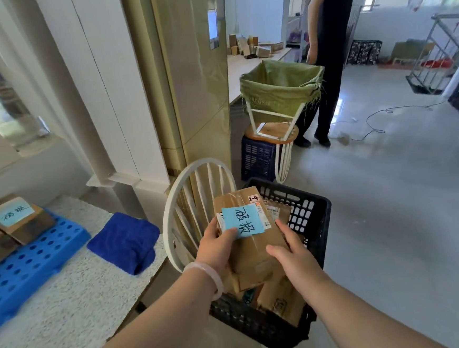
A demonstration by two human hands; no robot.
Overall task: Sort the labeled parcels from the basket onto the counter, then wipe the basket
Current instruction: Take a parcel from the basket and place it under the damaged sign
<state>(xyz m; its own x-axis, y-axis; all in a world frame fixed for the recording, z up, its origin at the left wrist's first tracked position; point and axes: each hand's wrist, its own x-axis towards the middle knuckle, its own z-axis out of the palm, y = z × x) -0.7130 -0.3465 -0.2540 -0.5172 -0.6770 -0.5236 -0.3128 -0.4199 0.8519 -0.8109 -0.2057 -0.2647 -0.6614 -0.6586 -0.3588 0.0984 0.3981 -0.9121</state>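
Left hand (219, 246) and right hand (290, 254) clasp the box (259, 249) by its sides — best lifted clear of the basket (316, 204), label (243, 221) up.

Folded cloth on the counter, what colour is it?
The cloth is deep blue; the head view shows it.

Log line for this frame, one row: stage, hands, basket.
stage: sorting | left hand: grips labeled parcel | right hand: grips same parcel | basket: other parcels inside | blue cloth: on counter
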